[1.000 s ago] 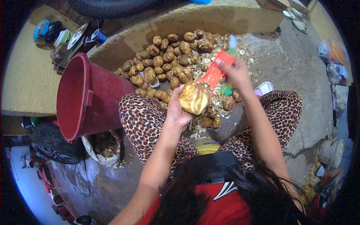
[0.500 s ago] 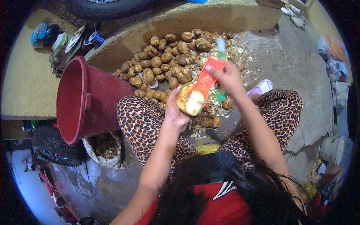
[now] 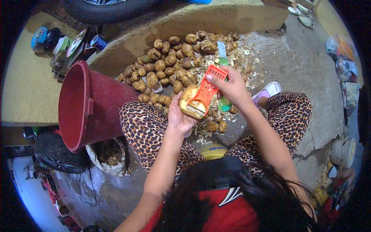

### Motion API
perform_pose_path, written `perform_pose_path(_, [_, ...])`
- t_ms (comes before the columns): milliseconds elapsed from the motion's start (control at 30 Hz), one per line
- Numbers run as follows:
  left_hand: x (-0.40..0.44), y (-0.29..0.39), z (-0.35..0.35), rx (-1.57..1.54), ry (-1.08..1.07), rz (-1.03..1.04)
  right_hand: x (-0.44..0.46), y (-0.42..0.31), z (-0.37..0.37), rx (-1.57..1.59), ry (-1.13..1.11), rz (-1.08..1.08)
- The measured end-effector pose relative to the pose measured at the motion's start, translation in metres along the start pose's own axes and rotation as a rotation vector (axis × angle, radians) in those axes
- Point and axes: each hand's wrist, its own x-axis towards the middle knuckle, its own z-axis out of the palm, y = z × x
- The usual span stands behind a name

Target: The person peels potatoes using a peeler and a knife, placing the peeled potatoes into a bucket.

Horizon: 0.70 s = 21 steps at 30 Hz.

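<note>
Modest, uneven light — bluish sheen on the lower-left floor [image 3: 77,185] — strong fisheye bend, black corners.

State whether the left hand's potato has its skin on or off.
Partly off: the potato shows pale flesh beside the orange peeler and brown skin above.

grey floor [image 3: 309,65] (cracked), low yellowish wall [image 3: 239,19]
</note>
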Motion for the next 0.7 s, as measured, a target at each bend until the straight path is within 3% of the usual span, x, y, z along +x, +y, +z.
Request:
perform_pose_path(67, [0.001,-0.001,0.000,-0.049,0.043,-0.002,-0.002,0.003,0.003,-0.017,0.006,-0.004])
perform_pose_path(167, [-0.008,0.002,0.001,0.031,-0.123,-0.147,-0.001,0.009,0.009,-0.038,0.030,-0.034])
perform_pose_path(333, [-0.002,0.000,0.001,0.099,-0.065,-0.135,0.001,0.009,0.004,-0.095,0.097,-0.130])
perform_pose_path(433, [-0.007,-0.001,0.002,0.140,-0.062,-0.104,0.029,0.024,-0.035,-0.279,0.429,-0.254])
perform_pose_path(533, [-0.008,0.000,0.002,0.122,-0.107,-0.127,0.043,0.025,-0.067,0.027,0.472,-0.072])
perform_pose_path(700, [-0.001,-0.004,0.006,0.117,0.005,-0.057,0.005,0.004,-0.003,0.072,0.151,-0.040])
